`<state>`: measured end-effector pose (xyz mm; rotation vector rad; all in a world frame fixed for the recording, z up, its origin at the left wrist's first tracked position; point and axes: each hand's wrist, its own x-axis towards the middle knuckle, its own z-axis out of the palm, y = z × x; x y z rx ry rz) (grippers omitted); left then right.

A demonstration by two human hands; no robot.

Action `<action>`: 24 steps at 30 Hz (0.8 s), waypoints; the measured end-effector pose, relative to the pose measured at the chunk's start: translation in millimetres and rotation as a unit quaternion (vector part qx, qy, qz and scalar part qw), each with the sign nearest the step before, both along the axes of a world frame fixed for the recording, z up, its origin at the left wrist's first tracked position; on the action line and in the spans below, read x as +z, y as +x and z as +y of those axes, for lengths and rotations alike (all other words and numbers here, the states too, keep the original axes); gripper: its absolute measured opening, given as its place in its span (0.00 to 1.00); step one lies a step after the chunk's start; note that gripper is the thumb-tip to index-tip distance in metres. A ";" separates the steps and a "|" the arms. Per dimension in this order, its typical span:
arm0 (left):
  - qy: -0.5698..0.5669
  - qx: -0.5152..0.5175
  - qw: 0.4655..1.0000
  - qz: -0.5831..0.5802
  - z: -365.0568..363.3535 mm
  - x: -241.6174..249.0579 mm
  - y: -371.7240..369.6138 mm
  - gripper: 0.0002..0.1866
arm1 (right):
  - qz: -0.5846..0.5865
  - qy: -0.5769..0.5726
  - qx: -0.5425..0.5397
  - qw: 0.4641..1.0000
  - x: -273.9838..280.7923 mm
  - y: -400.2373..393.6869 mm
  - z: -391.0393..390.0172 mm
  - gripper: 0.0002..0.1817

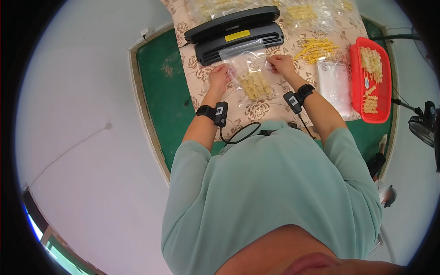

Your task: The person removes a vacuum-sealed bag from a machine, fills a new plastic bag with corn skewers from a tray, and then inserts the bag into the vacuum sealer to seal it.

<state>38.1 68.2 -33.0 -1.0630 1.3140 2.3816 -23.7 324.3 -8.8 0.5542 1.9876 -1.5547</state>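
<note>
A clear plastic bag (250, 64) with pale yellow skewered food (255, 85) inside lies on the table in front of me. Its far end reaches the front edge of a black vacuum sealer (243, 35), whose lid is raised. My left hand (220, 78) is closed at the bag's left edge, and my right hand (282, 65) pinches its right edge. Both fingertips are small and partly hidden in this view. On the sealer's body is a yellow label (237, 35).
Loose yellow skewers (316, 49) lie right of the sealer. Flat empty bags (333, 85) are stacked beside a red tray (356, 98) holding more skewers. Filled bags (302, 14) lie at the back on the floral tablecloth (201, 94). Another person's foot (383, 141) shows at right.
</note>
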 end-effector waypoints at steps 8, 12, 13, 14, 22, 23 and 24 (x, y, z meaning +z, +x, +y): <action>-0.005 0.006 1.000 -0.014 1.2 2.9 -2.4 0.12 | 0.001 -0.013 0.000 1.000 -6.2 -0.6 2.5 0.11; -0.007 0.009 1.000 -0.016 0.7 5.1 -2.4 0.12 | 0.001 -0.025 -0.001 1.000 -1.3 -0.6 2.0 0.11; -0.011 0.004 1.000 -0.012 -0.2 6.7 -1.5 0.11 | -0.001 -0.026 0.000 1.000 0.8 -2.1 2.7 0.11; -0.015 -0.002 1.000 -0.007 -1.4 7.5 -1.6 0.11 | 0.004 -0.020 0.013 1.000 3.1 -4.9 4.7 0.11; -0.536 0.007 0.836 0.113 -73.0 25.7 -36.5 0.12 | 0.345 0.222 0.093 0.907 36.1 -64.0 17.1 0.14; -0.597 0.029 0.787 0.152 -77.5 33.4 -46.3 0.15 | 0.441 0.240 0.098 0.859 39.9 -78.2 16.4 0.19; -0.653 0.052 0.731 0.190 -76.6 57.6 -58.3 0.19 | 0.534 0.256 0.103 0.800 43.3 -90.3 15.5 0.25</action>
